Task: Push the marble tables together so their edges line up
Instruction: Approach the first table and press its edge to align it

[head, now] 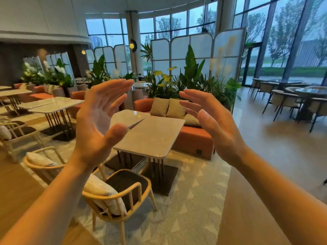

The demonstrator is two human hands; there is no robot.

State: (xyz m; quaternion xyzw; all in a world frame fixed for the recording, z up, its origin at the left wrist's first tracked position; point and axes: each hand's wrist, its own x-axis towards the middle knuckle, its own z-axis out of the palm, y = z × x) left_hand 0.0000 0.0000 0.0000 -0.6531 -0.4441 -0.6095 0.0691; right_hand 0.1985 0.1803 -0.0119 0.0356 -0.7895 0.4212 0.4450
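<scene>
Ahead, 2 pale marble tables [150, 137] before the orange sofa [192, 138], wedge gap between; left hand [99, 121], right hand [214, 124] spread empty.

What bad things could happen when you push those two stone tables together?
Fingers of the left hand or right hand could get pinched in the wedge-shaped gap between the pale square marble tables. The heavy dark bases might snag on the patterned grey carpet. The wooden chair with the dark seat stands close.
</scene>
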